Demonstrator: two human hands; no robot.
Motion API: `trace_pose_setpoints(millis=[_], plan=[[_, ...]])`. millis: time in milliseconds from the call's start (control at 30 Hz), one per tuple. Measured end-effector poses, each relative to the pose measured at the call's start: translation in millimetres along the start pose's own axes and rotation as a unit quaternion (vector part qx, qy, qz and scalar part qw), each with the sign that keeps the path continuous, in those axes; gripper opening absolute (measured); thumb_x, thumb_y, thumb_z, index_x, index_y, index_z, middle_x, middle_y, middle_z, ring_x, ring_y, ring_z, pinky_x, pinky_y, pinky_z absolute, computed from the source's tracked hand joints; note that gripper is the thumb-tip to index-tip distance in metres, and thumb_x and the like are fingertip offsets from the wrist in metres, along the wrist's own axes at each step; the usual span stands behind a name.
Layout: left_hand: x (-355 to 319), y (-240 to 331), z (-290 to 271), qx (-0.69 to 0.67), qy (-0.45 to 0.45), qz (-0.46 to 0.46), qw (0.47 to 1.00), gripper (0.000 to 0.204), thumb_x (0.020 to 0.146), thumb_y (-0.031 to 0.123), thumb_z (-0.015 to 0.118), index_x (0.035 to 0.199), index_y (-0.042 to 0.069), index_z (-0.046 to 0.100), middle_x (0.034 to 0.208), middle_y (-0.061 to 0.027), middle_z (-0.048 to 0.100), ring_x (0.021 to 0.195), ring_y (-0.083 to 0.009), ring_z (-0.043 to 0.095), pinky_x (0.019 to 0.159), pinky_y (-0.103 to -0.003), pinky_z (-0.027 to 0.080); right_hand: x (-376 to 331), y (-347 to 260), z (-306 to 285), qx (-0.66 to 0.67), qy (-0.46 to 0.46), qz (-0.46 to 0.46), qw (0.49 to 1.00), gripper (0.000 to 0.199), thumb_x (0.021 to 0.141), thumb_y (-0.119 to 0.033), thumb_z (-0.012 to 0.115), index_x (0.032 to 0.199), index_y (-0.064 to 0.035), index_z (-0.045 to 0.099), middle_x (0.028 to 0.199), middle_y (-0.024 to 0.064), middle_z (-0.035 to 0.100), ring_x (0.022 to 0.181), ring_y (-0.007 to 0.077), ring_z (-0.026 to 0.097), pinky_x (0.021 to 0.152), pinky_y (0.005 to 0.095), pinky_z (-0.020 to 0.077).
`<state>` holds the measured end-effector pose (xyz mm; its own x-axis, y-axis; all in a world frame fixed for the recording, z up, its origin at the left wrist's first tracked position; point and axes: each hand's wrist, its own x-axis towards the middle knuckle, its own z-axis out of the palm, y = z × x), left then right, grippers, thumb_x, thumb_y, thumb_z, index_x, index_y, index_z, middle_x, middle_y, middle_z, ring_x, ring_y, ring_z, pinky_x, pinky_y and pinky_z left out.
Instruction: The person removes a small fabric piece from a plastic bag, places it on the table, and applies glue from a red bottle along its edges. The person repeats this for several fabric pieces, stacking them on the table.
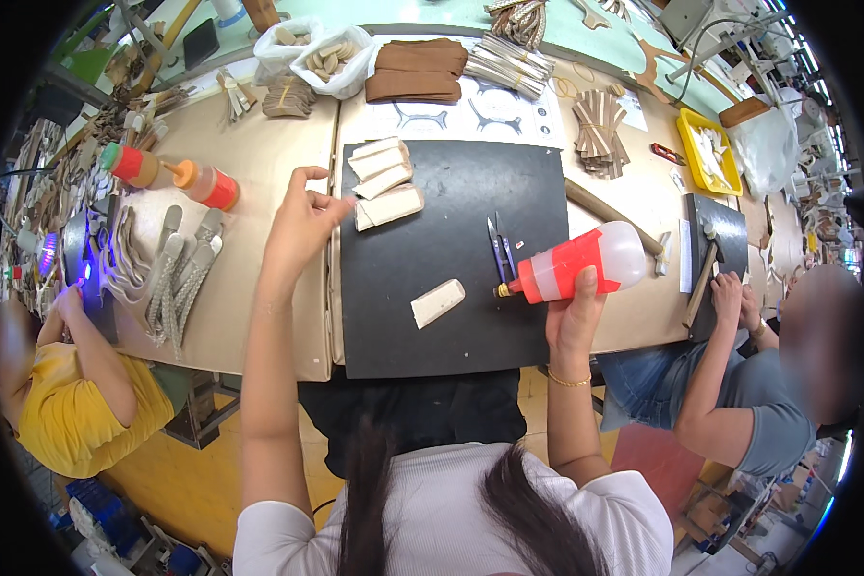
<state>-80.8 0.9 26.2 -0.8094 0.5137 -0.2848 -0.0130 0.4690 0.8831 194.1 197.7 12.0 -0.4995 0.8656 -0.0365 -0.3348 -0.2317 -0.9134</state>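
Observation:
My right hand [576,322] is wrapped round a clear squeeze bottle [627,252] with a red label, tilted on its side. Its narrow nozzle points left over the black mat [451,350]. To the left, my left hand [302,226] is raised with thumb and fingers apart, holding nothing. Beside its fingertips lies a group of cream padded strips [382,171] at the mat's upper left. A single cream piece [438,303] rests alone lower on the mat. Thread snips [500,245] lie just past the bottle's nozzle.
Two glue bottles [206,184] and grey straps [168,259] lie to the left. Brown leather strips [416,72] and white bags [334,62] stand at the back. A hammer [624,221] and yellow tray [706,154] are right. Co-workers sit on both sides.

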Motion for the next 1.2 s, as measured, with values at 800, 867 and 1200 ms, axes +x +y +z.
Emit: trace_pose_setpoints(millis=[800, 867, 1200], plan=[[-41.7, -22.9, 39.4, 0.154, 0.031, 0.239, 0.958, 0.085, 0.069, 0.008, 0.079, 0.145, 0.012, 0.039, 0.101, -0.0052, 0.059, 0.093, -0.0215, 0.050, 0.091, -0.036, 0.042, 1.8, -2.9, 10.9, -0.004, -0.033, 0.016, 0.999, 0.064, 0.088, -0.038, 0.074, 0.133, -0.0045, 0.044, 0.119, 0.0071, 0.055, 0.111, 0.0179, 0.057, 0.097, 0.0377, 0.0501], [-56.4, -25.0, 43.3, 0.154, 0.016, 0.250, 0.956, 0.085, 0.069, 0.008, 0.078, 0.144, 0.011, 0.039, 0.101, -0.0057, 0.059, 0.093, -0.0221, 0.051, 0.092, -0.036, 0.041, 1.6, -3.2, 11.7, -0.017, -0.035, 0.012, 0.999, 0.065, 0.089, -0.042, 0.072, 0.133, -0.0042, 0.043, 0.119, 0.0077, 0.055, 0.110, 0.0185, 0.058, 0.096, 0.0380, 0.0511], [-100.1, -21.2, 50.8, 0.175, 0.062, 0.296, 0.937, 0.075, 0.069, 0.010, 0.082, 0.136, 0.009, 0.047, 0.111, -0.0100, 0.055, 0.101, -0.0277, 0.050, 0.091, -0.040, 0.043, -2.9, -2.3, 5.0, -0.049, -0.019, 0.003, 0.999, 0.067, 0.090, -0.047, 0.069, 0.133, -0.0037, 0.041, 0.119, 0.0091, 0.055, 0.110, 0.0201, 0.059, 0.094, 0.0390, 0.0532]])
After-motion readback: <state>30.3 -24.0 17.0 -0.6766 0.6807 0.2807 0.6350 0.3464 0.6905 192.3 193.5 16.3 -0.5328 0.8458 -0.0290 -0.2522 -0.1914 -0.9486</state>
